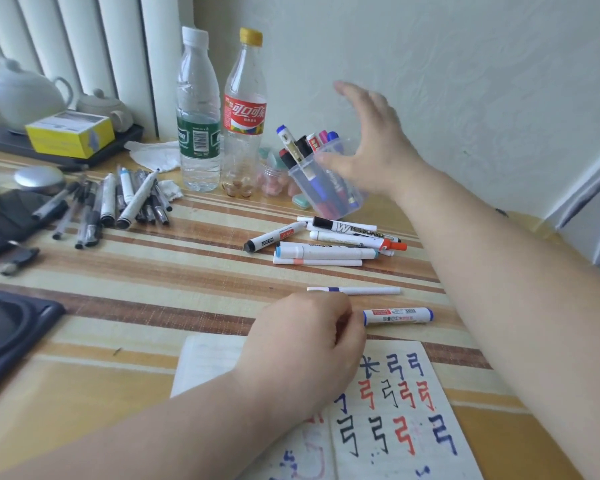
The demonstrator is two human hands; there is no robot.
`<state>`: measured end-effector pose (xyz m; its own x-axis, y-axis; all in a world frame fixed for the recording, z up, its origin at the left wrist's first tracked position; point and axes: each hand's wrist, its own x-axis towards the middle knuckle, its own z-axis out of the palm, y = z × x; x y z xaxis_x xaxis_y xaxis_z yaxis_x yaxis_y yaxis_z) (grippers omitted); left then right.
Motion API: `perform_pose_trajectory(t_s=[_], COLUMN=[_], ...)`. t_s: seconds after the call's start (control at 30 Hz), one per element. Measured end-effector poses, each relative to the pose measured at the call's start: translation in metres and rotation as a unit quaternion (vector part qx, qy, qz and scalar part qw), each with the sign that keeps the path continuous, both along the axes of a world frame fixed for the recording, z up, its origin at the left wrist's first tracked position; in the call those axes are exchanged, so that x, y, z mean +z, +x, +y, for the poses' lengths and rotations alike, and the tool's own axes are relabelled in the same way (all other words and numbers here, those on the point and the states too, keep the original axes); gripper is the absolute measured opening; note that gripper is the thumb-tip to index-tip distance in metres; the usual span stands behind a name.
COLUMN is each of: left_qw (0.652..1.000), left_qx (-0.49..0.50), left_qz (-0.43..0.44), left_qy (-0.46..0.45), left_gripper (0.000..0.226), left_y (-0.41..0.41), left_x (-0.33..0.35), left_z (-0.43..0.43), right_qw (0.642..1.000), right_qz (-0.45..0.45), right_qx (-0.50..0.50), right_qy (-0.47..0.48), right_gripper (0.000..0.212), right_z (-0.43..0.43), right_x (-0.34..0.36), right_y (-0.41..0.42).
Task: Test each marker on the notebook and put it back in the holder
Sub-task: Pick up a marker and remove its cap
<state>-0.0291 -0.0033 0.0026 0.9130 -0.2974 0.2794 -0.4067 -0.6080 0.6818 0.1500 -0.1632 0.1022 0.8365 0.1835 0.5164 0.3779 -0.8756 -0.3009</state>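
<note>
The open notebook lies at the near edge, covered with red, blue and black test strokes. My left hand rests on its top edge, fingers curled around the end of a blue-banded white marker lying on the table. My right hand hovers with spread fingers over the clear plastic holder, which tilts and holds several markers. A pile of white markers lies in front of the holder. One thin white marker lies alone.
Two plastic bottles stand behind left of the holder, with small candy jars beside them. Several pens lie at left, near a black case. A teapot tray and yellow box sit far left. The wall is close behind.
</note>
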Motion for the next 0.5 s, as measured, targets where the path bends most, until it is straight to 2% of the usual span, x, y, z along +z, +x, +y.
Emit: perform_pose_trajectory(t_s=[0.07, 0.1, 0.17, 0.23, 0.37, 0.5], left_qw=[1.0, 1.0, 1.0, 1.0, 1.0, 1.0], left_qx=[-0.002, -0.005, -0.01, -0.012, -0.013, -0.007], left_qz=[0.002, 0.002, -0.006, -0.007, 0.0, 0.0], left_qy=[-0.003, -0.003, 0.003, 0.004, 0.003, -0.009], left_gripper=[0.041, 0.041, 0.041, 0.041, 0.041, 0.04], left_y=[0.001, 0.001, 0.002, 0.002, 0.002, 0.002], left_x=[-0.001, -0.002, -0.002, -0.002, -0.003, -0.004], left_z=[0.002, 0.003, 0.003, 0.003, 0.003, 0.003], right_qw=[0.99, 0.985, 0.985, 0.988, 0.992, 0.993], right_qz=[0.14, 0.167, 0.145, 0.115, 0.104, 0.096], right_qx=[0.006, -0.002, -0.031, -0.053, -0.065, -0.06], right_qy=[-0.021, -0.042, -0.089, -0.093, -0.035, 0.013], right_gripper=[0.096, 0.092, 0.076, 0.067, 0.07, 0.082], right_z=[0.019, 0.024, 0.026, 0.022, 0.001, -0.03], right_x=[0.004, 0.001, -0.006, -0.009, -0.011, -0.017], right_y=[0.02, 0.028, 0.04, 0.041, 0.032, 0.006])
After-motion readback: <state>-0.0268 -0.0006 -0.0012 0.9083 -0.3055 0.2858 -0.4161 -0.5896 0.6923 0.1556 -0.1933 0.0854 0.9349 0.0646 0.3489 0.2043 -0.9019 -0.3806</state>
